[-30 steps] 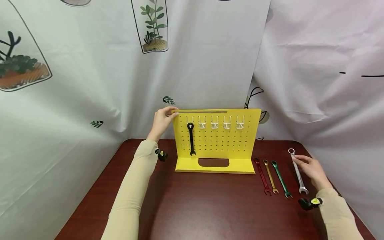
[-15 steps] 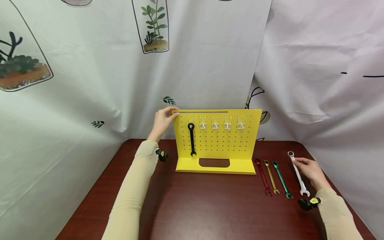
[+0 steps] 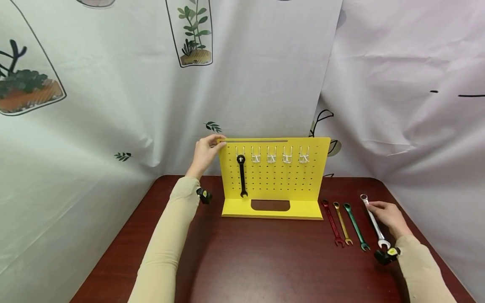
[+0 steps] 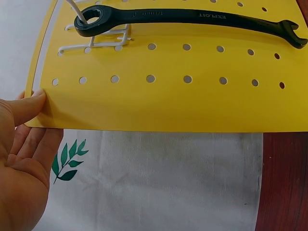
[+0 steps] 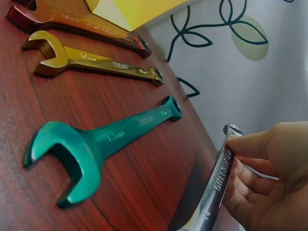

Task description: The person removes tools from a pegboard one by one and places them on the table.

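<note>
At the right of the table my right hand (image 3: 390, 216) pinches a silver combination wrench (image 3: 374, 221) near its ring end, thumb on one side and fingers on the other. In the right wrist view the wrench (image 5: 219, 185) is tilted, its shadow on the wood beside it. My left hand (image 3: 206, 153) holds the upper left corner of a yellow pegboard (image 3: 280, 179), thumb in front and fingers behind. A black combination wrench (image 4: 192, 17) hangs by its ring from the leftmost white hook. Several more white hooks (image 3: 286, 158) to its right carry nothing.
Left of the silver wrench, a red wrench (image 3: 332, 223), a gold wrench (image 3: 342, 224) and a green wrench (image 3: 356, 227) lie side by side on the dark red-brown table (image 3: 273, 261). A patterned white cloth (image 3: 265, 84) hangs behind and around the table.
My right hand and the silver wrench have shifted slightly left and toward me, the ring end moving most. The left hand stays at the pegboard's corner.
</note>
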Demonstrator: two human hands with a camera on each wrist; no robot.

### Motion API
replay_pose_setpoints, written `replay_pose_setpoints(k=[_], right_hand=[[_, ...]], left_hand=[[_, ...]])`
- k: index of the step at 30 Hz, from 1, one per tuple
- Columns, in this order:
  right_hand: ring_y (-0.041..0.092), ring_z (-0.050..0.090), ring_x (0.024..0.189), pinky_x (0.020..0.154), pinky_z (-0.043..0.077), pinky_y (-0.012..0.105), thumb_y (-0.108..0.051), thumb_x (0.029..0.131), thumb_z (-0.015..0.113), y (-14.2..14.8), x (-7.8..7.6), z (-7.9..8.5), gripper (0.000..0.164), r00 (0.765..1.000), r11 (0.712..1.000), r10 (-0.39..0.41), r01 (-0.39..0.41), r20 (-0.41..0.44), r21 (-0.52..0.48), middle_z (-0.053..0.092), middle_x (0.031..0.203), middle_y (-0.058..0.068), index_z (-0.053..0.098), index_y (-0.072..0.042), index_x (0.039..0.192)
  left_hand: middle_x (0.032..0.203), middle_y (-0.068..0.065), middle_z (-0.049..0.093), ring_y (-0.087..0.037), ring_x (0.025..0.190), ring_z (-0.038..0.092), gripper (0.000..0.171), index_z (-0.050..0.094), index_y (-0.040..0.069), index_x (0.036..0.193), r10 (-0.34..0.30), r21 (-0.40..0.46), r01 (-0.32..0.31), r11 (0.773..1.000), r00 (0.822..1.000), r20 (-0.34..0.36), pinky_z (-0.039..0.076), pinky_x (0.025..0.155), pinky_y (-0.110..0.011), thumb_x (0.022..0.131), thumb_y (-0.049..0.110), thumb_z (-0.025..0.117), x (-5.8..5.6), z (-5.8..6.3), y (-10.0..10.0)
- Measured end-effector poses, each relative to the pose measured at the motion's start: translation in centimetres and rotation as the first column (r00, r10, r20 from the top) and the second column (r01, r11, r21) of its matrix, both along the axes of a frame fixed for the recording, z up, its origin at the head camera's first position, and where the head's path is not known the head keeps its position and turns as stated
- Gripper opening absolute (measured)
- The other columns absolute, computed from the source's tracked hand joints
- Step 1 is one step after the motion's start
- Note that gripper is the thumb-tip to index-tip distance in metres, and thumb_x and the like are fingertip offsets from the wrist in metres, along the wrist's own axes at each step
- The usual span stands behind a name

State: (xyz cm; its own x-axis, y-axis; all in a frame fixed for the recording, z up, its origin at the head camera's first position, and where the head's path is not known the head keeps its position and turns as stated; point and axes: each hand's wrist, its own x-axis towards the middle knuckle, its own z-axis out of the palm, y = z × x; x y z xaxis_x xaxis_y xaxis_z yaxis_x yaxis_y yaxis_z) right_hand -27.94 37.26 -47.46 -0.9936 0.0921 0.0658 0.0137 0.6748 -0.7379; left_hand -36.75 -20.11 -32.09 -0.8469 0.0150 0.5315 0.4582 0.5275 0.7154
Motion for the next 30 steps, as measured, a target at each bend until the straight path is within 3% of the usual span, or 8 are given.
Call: replay_pose_setpoints(k=[14, 17, 23, 30], right_hand=[[0.021, 0.055, 0.082, 0.065, 0.046, 0.031, -0.028, 0.105, 0.054, -0.9, -0.3, -0.5, 0.052, 0.998, 0.998, 0.023, -0.025, 0.053, 0.05, 0.061, 0.11, 0.033, 0.057, 0.02, 0.122], [0.028, 0.057, 0.087, 0.069, 0.047, 0.033, -0.03, 0.104, 0.055, -1.0, -0.3, -0.7, 0.052, 0.998, 0.997, 0.02, -0.024, 0.062, 0.069, 0.059, 0.115, 0.037, 0.059, 0.019, 0.122], [0.049, 0.057, 0.103, 0.08, 0.051, 0.05, -0.03, 0.103, 0.056, -1.1, -0.3, -0.7, 0.051, 0.997, 0.995, 0.028, -0.035, 0.076, 0.093, 0.055, 0.124, 0.041, 0.062, 0.018, 0.12], [0.041, 0.061, 0.093, 0.069, 0.047, 0.036, -0.028, 0.101, 0.06, -1.1, -0.6, -0.6, 0.044, 0.998, 0.993, 0.012, -0.019, 0.058, 0.119, 0.061, 0.116, 0.037, 0.068, 0.015, 0.111]], left_hand=[[0.112, -0.009, 0.072, -0.024, 0.103, 0.067, 0.024, 0.074, 0.01, 0.118, 0.003, -0.01, -0.003, 1.0, 1.0, 0.001, 0.055, 0.092, -0.041, 0.096, 0.021, 0.071, 0.0, -0.1, -0.1], [0.112, -0.009, 0.072, -0.024, 0.104, 0.067, 0.024, 0.074, 0.01, 0.118, 0.004, -0.011, -0.004, 1.0, 1.0, 0.003, 0.055, 0.092, -0.041, 0.097, 0.021, 0.071, 0.0, -0.1, -0.1], [0.111, -0.009, 0.072, -0.023, 0.103, 0.067, 0.024, 0.074, 0.01, 0.118, 0.009, -0.013, -0.009, 1.0, 1.0, 0.007, 0.055, 0.092, -0.041, 0.097, 0.021, 0.071, 0.1, -0.1, 0.0], [0.113, -0.009, 0.072, -0.023, 0.104, 0.068, 0.026, 0.073, 0.009, 0.119, 0.008, -0.017, -0.008, 1.0, 1.0, -0.002, 0.056, 0.091, -0.04, 0.096, 0.021, 0.071, -0.1, 0.0, 0.0]])
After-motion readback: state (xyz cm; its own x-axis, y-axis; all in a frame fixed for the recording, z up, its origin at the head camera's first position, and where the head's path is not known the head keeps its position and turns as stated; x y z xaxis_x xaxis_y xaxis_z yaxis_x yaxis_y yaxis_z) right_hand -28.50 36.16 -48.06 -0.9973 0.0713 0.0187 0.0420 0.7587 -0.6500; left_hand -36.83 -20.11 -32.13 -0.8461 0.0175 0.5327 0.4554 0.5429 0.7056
